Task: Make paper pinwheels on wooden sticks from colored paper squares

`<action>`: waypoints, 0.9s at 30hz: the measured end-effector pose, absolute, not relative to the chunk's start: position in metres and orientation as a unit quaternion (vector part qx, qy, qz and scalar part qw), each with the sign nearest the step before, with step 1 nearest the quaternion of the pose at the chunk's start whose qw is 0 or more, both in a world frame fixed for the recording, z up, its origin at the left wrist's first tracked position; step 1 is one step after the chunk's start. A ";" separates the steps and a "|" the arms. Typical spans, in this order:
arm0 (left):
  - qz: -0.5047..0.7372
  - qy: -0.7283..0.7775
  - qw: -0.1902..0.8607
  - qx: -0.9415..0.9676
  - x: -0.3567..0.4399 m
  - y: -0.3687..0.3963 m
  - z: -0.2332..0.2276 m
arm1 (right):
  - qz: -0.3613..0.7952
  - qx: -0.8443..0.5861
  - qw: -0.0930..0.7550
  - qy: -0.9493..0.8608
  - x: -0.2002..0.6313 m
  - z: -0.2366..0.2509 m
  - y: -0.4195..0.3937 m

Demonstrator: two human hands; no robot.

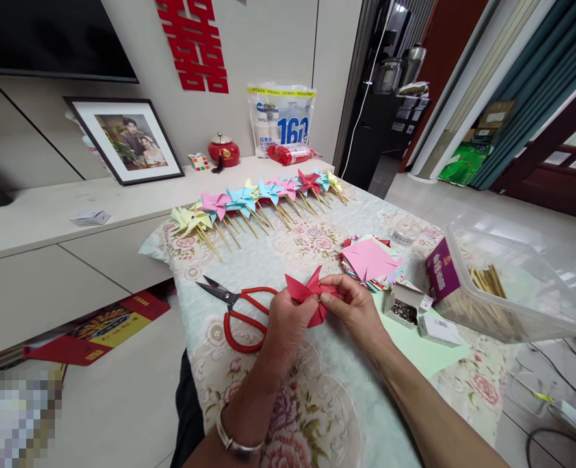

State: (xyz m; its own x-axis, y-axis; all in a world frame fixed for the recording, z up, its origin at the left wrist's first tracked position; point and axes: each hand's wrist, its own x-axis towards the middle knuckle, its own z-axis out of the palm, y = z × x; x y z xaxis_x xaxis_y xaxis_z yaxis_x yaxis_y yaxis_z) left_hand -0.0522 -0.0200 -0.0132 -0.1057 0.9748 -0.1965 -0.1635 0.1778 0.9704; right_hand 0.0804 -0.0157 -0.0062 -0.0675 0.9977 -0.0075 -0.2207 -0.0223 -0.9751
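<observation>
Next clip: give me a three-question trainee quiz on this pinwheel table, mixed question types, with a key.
1. True or false: the red scissors lie shut on the cloth beside the right hand.
2. Multiple choice: what do both hands hold? A) a wooden stick B) a folded red paper piece C) a pin box
3. Fill in: the row of finished pinwheels lies along the ___ edge of the table.

Key
1. False: the scissors lie open, nearest the left hand.
2. B: each hand has a grip on the red paper.
3. Far: past the stack of paper squares and the small open pin box.
</observation>
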 end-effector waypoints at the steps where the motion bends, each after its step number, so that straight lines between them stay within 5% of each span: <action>1: 0.517 0.534 0.550 0.381 -0.052 -0.020 -0.014 | 0.576 -0.422 0.537 -0.449 0.080 -0.006 -0.016; 27: 0.492 0.563 0.524 0.408 -0.053 -0.021 -0.016 | 0.598 -0.449 0.546 -0.378 0.079 -0.012 -0.015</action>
State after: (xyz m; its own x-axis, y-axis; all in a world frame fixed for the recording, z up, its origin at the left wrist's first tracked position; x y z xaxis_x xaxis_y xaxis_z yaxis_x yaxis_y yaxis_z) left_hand -0.0532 -0.0207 -0.0161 -0.1174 0.9749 -0.1890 -0.0571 0.1834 0.9814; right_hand 0.0785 -0.0151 -0.0125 -0.0013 0.9922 -0.1249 -0.3132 -0.1191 -0.9422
